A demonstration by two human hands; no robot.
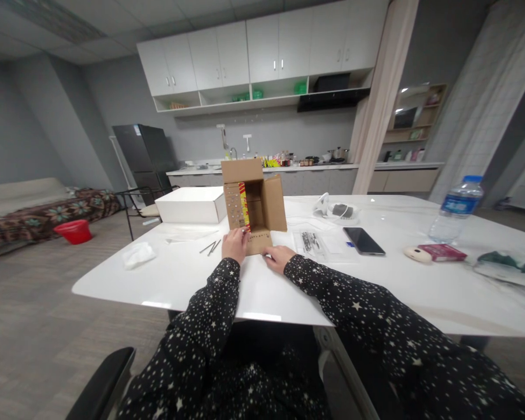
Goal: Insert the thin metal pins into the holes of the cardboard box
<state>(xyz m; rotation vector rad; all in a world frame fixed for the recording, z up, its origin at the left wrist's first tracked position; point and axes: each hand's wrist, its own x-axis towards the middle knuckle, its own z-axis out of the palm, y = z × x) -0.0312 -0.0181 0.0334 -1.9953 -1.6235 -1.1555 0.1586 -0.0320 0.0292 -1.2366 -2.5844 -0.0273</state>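
An open cardboard box [256, 201] stands on the white table in front of me, its mouth facing me and its flaps spread. Small dots mark the left flap and the front flap [259, 244], and a red and yellow strip [244, 204] runs along the left flap's inner edge. My left hand [235, 244] is at the lower left of the box, fingers closed; whatever they pinch is too small to make out. At the front flap's right corner, my right hand [279, 258] has its fingers closed on the cardboard edge. A few nails or screws [212, 247] lie left of my left hand.
Behind and left sits a white box [191, 204]; a crumpled white tissue [139, 255] lies nearer. Rightward are a clear tray of small dark parts [311, 243], a phone [364, 241], a maroon pack [443, 252] and a water bottle [457, 207].
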